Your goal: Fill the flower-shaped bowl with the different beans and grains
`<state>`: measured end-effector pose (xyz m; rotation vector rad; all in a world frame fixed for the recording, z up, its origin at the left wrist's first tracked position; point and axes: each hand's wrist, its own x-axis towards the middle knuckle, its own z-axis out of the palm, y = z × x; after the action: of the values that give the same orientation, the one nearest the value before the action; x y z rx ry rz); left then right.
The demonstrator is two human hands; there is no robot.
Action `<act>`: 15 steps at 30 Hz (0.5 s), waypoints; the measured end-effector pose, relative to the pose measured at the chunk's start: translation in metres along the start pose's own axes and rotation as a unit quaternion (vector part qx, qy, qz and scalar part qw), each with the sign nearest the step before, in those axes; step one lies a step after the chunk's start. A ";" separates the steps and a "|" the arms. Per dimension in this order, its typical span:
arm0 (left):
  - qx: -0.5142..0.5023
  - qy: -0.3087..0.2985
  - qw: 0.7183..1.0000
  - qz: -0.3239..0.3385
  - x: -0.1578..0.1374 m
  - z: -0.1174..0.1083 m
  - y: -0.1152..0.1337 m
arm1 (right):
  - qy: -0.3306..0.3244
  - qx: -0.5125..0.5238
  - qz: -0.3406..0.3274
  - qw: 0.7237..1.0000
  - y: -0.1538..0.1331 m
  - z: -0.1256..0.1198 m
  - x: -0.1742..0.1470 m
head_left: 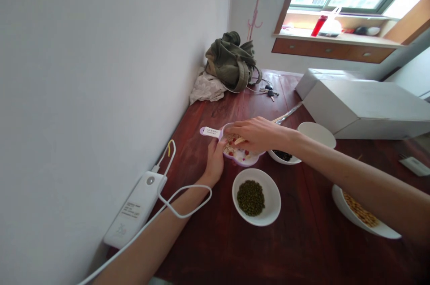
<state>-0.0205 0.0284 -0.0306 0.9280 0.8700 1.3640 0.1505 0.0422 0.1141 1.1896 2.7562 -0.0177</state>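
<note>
One lilac tray point(247, 162) lies near the left edge of the worktop point(285, 253), the left hand point(215, 159) clamping its fingers on the rim; over it, the right hand's point(255, 133) grip I cannot tell.

At a dark red table point(285, 249), our left hand point(215, 159) holds the side of a lilac dish point(247, 162); our right hand point(253, 133), with pale chopsticks point(239, 140), is over it. A white bowl point(274, 209) of green beans point(251, 198) sits nearer us.
</note>
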 end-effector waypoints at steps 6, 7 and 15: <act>0.000 -0.004 1.000 0.004 -0.001 0.000 0.000 | -0.023 0.000 0.001 1.000 -0.002 0.000 0.006; 0.000 -0.003 1.000 0.005 0.000 0.000 0.000 | -0.028 0.000 0.001 1.000 -0.001 -0.001 0.006; -0.007 0.010 1.000 0.002 0.000 0.002 -0.001 | -0.025 -0.024 -0.027 0.999 -0.002 -0.004 0.005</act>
<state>-0.0187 0.0286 -0.0307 0.9062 0.8736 1.3835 0.1450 0.0453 0.1173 1.0869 2.7290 0.0114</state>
